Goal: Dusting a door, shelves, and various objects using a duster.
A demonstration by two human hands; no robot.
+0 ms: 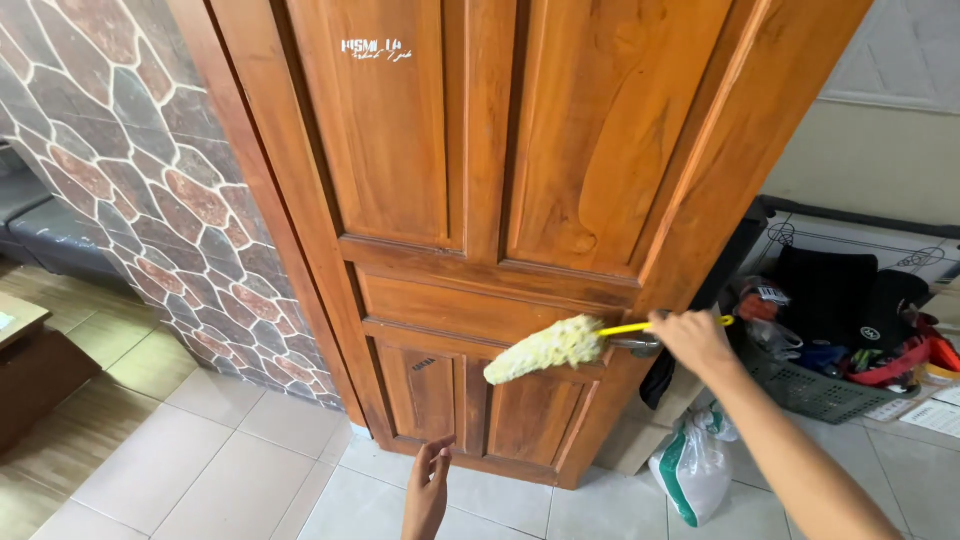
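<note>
a stone-patterned wall (130,170) in grey and reddish irregular pieces fills the left side. pale square floor tiles (230,470) run along the bottom in daylight. at the far left stand a dark grey sofa (40,225) and the corner of a brown wooden desk (30,360). on the right, a plain cream wall (870,150) rises behind a dark plastic basket (800,390) and a white-and-green bag (695,465).

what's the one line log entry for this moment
right hand: grips yellow duster | duster head: against wooden door | left hand: empty, open, low near door
</note>
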